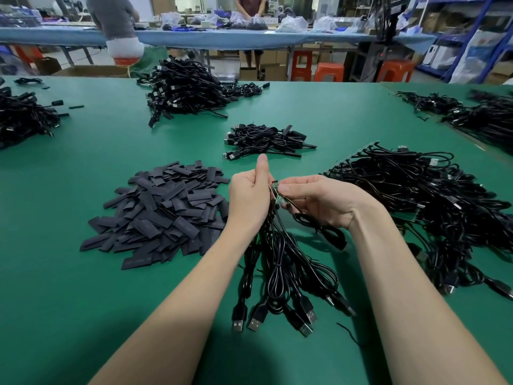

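Two bare forearms reached in from the bottom of the frame over a green surface (pixel 83 287), meeting just below the centre. The left grip (pixel 248 197) was closed round the upper ends of a bundle of black USB cables (pixel 280 262), its thumb standing straight up. The cables hung down from it and fanned out onto the surface towards the lower centre, where their USB plugs (pixel 277 320) lay side by side. The right grip (pixel 324 201), close against the left, pinched a small green circuit board (pixel 278 193) between thumb and curled fingers. The board was held at the top of the bundle, clear of the surface. A loop of black cable (pixel 327 232) trailed from beneath the right palm.

Left of centre lay a heap of flat black sleeve pieces (pixel 161 212), just beside the left wrist. Above the hands, in the middle of the frame, sat a small pile of cables (pixel 266 140). A bigger mound of cables (pixel 183 87) occupied the upper centre-left, and a broad tangle of cables (pixel 433 195) spread along the right side, near the right forearm. Further cable heaps showed at the left edge (pixel 22 118) and in the upper right (pixel 485 118). Across the top of the frame, two people stood at a long blue-covered table (pixel 222 37), with orange stools (pixel 329 70) in front of it and blue shelving (pixel 472 23) at the upper right.
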{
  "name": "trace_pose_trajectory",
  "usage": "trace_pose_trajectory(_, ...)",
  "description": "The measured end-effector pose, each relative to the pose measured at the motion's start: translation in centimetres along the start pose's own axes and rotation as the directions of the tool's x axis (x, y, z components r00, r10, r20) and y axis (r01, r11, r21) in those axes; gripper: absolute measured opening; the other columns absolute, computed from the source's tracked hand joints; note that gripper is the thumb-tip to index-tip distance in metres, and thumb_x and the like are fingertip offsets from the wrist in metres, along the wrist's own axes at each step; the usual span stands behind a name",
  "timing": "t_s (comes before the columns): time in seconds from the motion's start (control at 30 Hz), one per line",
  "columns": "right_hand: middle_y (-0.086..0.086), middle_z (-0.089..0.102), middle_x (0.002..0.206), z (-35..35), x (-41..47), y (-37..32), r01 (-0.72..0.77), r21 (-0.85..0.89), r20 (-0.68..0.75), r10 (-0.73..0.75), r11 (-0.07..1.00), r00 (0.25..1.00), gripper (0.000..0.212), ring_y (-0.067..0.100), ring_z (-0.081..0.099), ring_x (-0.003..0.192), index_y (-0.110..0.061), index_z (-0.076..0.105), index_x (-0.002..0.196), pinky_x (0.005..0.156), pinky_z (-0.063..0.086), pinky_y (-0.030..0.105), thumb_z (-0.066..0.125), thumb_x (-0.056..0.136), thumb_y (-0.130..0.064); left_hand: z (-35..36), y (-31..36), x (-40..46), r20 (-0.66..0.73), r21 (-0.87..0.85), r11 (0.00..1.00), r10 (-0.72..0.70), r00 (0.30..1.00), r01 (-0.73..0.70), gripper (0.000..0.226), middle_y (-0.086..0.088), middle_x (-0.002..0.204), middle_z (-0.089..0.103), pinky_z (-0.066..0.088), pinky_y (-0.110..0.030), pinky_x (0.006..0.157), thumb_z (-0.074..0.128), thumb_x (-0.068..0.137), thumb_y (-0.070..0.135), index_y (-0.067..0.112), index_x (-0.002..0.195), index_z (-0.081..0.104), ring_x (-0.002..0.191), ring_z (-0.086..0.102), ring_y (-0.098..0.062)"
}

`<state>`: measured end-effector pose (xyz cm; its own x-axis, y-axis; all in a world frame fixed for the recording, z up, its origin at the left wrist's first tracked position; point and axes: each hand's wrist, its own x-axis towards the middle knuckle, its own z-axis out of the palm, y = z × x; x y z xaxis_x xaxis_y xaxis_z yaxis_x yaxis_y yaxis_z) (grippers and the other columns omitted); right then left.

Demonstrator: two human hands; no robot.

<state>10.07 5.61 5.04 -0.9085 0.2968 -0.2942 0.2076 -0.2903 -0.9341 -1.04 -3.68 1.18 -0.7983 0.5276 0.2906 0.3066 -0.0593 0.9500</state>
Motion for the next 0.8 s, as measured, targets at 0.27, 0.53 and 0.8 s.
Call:
trace_pose_trajectory(0.27, -0.005, 0.070, 0.075, -1.0, 0.3, -0.9, 0.088, -0.384, -0.581, -0.314, 0.919, 0.751, 0.010, 0.002, 0.060, 0.054, -0.022, 0.072, 0.081, 0.056, 0.049, 0.014, 0.081, 0.083, -0.018, -0.7, -0.2, 0.3, 0.171, 0.453, 0.876, 0.098, 0.980, -0.166, 0.044, 0.006, 0.061, 0.065, 0.048, -0.031, 0.067, 0.048, 0.102, 0.042, 0.020, 0.067, 0.063, 0.062, 0.060, -0.011)
trace_pose_trajectory(0.53, -0.005, 0.071, 0.079, -0.6, 0.4, -1.2, 0.315, 0.044, -0.465, -0.260, 0.948, 0.846, 0.017, 0.011, 0.066, 0.061, -0.016, 0.067, 0.101, 0.064, 0.055, 0.020, 0.077, 0.087, -0.012, 0.9, 1.1, -0.4, 0.292, -0.112, 0.991, -0.038, 0.956, 0.073, 0.008, 0.006, 0.095, 0.069, 0.048, -0.007, 0.074, 0.068, 0.095, 0.023, 0.018, 0.097, 0.063, 0.078, 0.064, 0.012)
trace_pose_trajectory(0.8, -0.008, 0.071, 0.085, 0.5, 1.0, -2.4, 0.174, -0.557, -0.557, -0.520, 0.812, 0.647, 0.011, 0.011, 0.066, 0.074, -0.027, 0.069, 0.096, 0.081, 0.056, 0.034, 0.072, 0.087, -0.025, 1.3, -0.2, -1.3, 0.272, -0.108, 0.977, -0.148, 0.951, 0.183, 0.009, -0.006, 0.088, 0.069, 0.052, -0.021, 0.071, 0.069, 0.094, 0.019, 0.015, 0.093, 0.061, 0.068, 0.070, -0.007)
